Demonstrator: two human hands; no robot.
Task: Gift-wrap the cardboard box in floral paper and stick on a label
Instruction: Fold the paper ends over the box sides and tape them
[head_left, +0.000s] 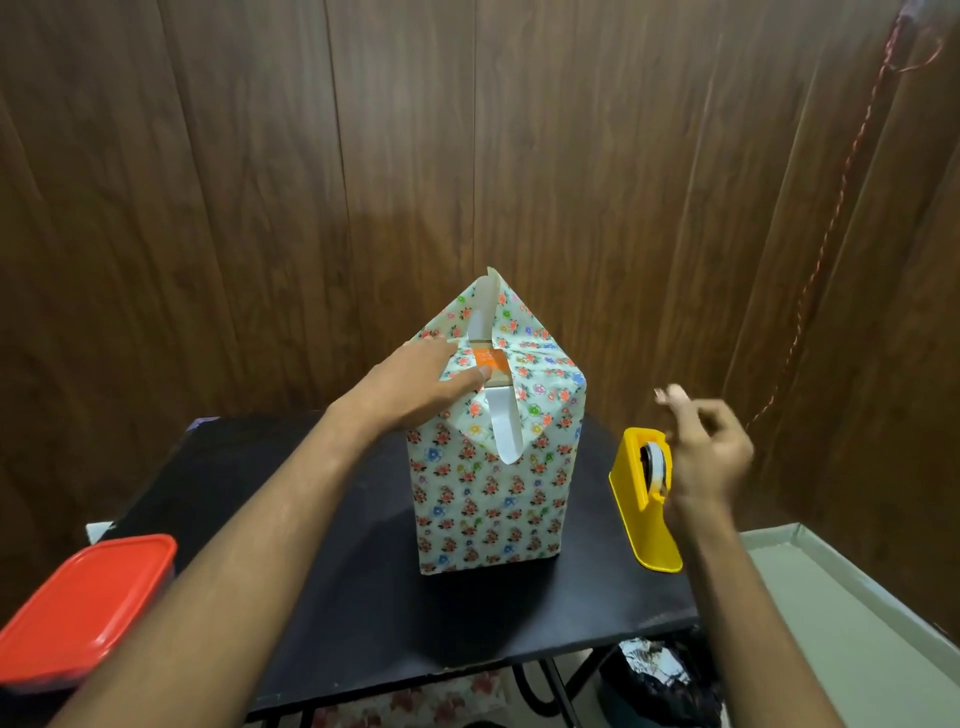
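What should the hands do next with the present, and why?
Probably fold the standing paper flap down. The left hand presses the side fold, cardboard shows on top, and the right hand is blurred beside the yellow tape holder.

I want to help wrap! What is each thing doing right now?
box: standing upright, top end not closed, cardboard showing
top flaps: unfolded, untaped
left hand: pressing a side fold down
right hand: blurred, at the dispenser
tape dispenser: upright, roll loaded
red container: lid on
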